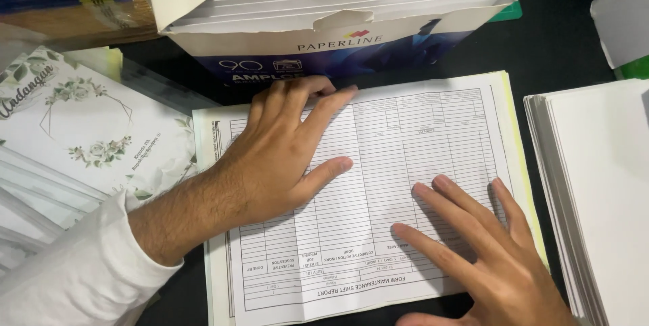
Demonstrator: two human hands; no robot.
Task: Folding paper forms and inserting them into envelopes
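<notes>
An open white-and-blue cardboard box [324, 35] of paper stands at top centre.

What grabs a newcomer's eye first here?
Centre frame, the left hand and right hand press flat on a stack of ruled printed forms, white sheets on top and yellow ones peeking out at its right edge. Behind the stack stands an open box of white envelopes. Floral printed cards lie to the left, and a pile of blank white sheets to the right.

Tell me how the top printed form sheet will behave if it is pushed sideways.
The top form sheet looks thin, so it would probably buckle rather than slide stiffly. It lies loose on a stack with yellow sheets beneath, so it may slip off easily. Both hands, left and right, press it flat.
</notes>
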